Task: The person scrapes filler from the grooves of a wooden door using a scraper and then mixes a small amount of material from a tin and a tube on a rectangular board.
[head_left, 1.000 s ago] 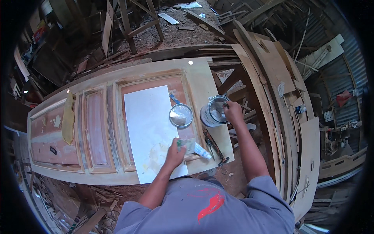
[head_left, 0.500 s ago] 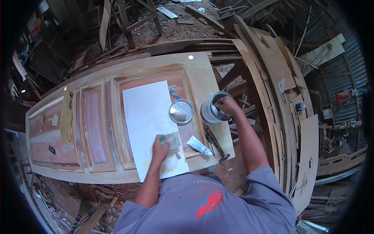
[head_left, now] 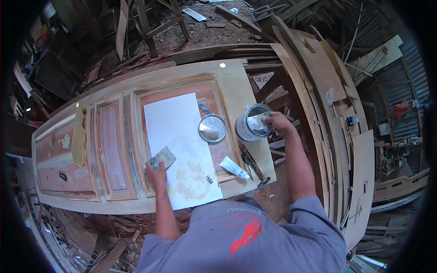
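My left hand is closed on a flat putty scraper, over the left edge of a white sheet. A pale cream smear marks the sheet's near part. At the rim of an open metal can, my right hand grips another putty scraper, its pale blade over the mouth. The can's contents are mostly hidden. Left of it is a round metal lid. A white-and-blue tube lies near the sheet's right edge.
Under everything lies a panelled wooden door. Dark hand tools rest near its right end, and a yellowish curved piece on its left part. Long boards stand close on the right. Wood scraps litter the floor.
My left hand has moved left with its scraper, uncovering the cream smear. My right hand has drawn up and outward from inside the can, bringing its scraper blade into view.
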Demonstrator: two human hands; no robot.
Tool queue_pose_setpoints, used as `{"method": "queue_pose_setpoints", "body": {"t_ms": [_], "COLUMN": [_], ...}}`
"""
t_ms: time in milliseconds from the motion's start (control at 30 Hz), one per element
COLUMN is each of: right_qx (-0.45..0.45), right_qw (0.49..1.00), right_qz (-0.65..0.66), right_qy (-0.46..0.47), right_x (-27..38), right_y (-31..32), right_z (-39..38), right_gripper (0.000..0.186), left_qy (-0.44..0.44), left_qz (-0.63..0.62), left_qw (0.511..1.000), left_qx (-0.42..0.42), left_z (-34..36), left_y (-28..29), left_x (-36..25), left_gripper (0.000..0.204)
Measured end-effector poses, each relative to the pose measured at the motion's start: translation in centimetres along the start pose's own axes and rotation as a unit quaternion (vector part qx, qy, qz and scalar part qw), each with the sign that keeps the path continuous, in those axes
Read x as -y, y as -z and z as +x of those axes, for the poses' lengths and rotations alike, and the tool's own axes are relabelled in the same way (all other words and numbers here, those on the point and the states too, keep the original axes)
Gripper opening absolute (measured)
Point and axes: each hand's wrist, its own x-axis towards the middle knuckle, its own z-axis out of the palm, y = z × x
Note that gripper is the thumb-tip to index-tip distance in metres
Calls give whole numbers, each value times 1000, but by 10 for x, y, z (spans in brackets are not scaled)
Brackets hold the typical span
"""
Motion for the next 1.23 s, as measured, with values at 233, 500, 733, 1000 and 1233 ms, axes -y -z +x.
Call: {"method": "queue_pose_setpoints", "body": {"t_ms": [233,500,733,1000,1233], "right_qx": [-69,-29,-36,-75,-124], "right_qw": [975,918,904,898,904], "right_qz": [197,369,389,404,367], "right_qy": [74,145,171,156,183], "right_x": [-40,-71,-86,-77,-82], "right_y": [1,-8,-6,-22,-22], "right_z": [-37,-45,-45,-42,-47], "right_gripper": [12,14,16,11,12], "left_qy": [39,32,21,-29,36], "left_qz": [-151,-417,-361,-440,-438], "left_qw": [987,906,928,897,896], "left_qx": [29,65,-86,-27,58], "left_z": [15,-6,-23,10,-5], "left_y": [15,-2,113,94,-13], "left_x": [5,25,-7,-38,-112], "left_gripper": [47,45,54,46,32]}}
